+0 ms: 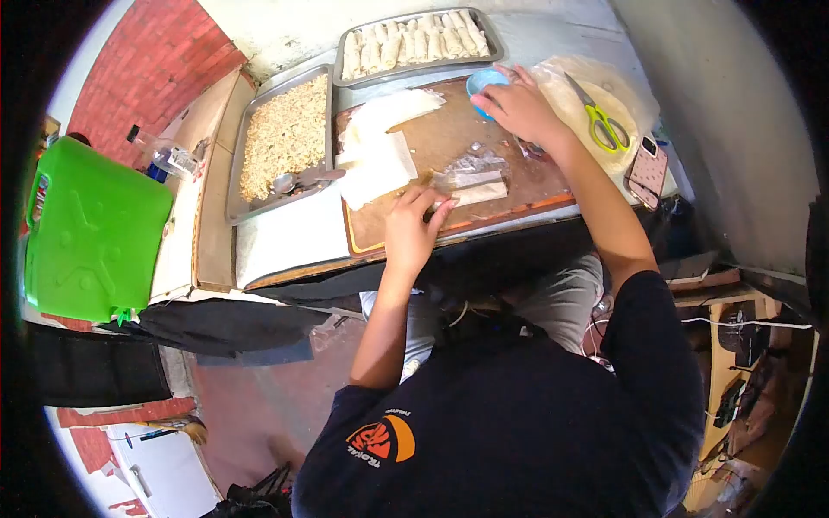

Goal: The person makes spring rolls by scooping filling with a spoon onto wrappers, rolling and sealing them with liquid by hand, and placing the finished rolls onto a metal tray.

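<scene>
My left hand (413,226) rests at the left end of a pale rolled wrapper (480,194) near the front edge of the brown board (449,147). Its fingers are bent against the roll. My right hand (516,104) is at a small blue bowl (486,82) at the board's back right, its fingertips at the rim; the fingers look apart. Crumpled clear plastic (477,164) lies just behind the roll. Loose white wrappers (380,164) are spread on the board's left part.
A tray of filling (285,134) with a spoon (285,183) stands left. Behind is a tray of rolls (414,43). At right, green-handled scissors (604,125) lie on round wrappers (566,95) beside a phone (648,168). A green container (95,233) stands far left.
</scene>
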The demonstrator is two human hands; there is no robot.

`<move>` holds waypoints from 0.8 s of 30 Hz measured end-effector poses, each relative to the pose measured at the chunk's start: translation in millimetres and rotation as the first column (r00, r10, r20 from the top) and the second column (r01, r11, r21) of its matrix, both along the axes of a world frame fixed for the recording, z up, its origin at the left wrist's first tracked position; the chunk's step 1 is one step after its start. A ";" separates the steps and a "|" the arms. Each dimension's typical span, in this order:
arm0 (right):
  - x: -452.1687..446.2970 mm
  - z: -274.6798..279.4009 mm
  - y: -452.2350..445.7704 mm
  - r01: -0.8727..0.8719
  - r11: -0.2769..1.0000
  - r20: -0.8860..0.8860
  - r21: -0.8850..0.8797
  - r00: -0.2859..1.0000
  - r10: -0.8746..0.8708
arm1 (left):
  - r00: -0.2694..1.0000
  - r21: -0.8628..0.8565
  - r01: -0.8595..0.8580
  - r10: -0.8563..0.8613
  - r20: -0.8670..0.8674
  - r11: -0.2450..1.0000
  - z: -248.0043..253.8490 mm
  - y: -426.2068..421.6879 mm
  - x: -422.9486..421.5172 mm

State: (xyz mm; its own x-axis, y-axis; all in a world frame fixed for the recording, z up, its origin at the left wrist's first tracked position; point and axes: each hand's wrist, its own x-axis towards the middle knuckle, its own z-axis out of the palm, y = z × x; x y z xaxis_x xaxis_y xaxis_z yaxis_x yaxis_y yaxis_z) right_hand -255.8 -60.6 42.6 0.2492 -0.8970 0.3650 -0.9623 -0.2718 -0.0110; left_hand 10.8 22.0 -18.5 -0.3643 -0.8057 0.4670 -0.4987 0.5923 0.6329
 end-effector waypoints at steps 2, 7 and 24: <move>0.1 0.5 1.2 0.017 1.000 0.012 0.008 1.000 -0.018 | 1.000 0.033 -0.003 0.003 -0.002 0.999 1.5 0.6 0.4; -3.8 -2.3 42.9 -0.078 0.936 0.175 -0.343 0.974 0.145 | 1.000 0.000 -0.008 0.008 0.003 1.000 -1.3 -0.4 0.0; 38.4 -34.0 68.4 -0.601 0.790 0.234 0.124 0.791 0.565 | 1.000 0.048 -0.001 0.002 -0.014 0.999 1.8 0.8 -1.5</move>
